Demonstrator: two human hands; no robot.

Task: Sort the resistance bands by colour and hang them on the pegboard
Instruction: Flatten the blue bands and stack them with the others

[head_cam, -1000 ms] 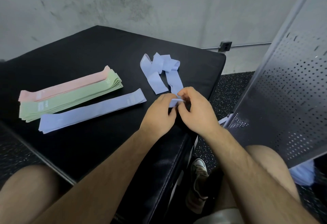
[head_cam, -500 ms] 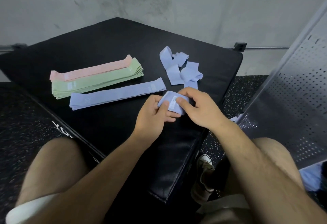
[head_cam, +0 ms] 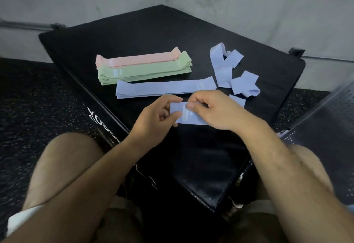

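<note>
The sorting step is in hand and, judging by the layout, well along: near the middle of the bench [head_cam: 80, 54] lie the pink bands [head_cam: 141, 59], touching the far side of the green stack [head_cam: 145, 72], and just nearer the person a flat blue band [head_cam: 164, 88] lies alongside them. Toward the bench's right edge a tangle of blue bands [head_cam: 229, 70] is not yet straightened. Both hands hold one more blue band [head_cam: 191, 120] just above the pad, near the middle of the bench's near-right edge. The left hand [head_cam: 155, 120] pinches its left end between thumb and curled fingers, and the right hand [head_cam: 216, 112] grips the top edge beside the pale label, fingers curled over the fabric. The band looks folded flat, apparently being smoothed to match the others. The next move probably calls for laying it squarely on the flat blue band, ends aligned, without dragging that strip askew. After that the tangle needs unpicking loop by loop. Hanging has not begun. The pegboard [head_cam: 325, 118] stands past the bench's right edge, and no hooks can be made out on it.
</note>
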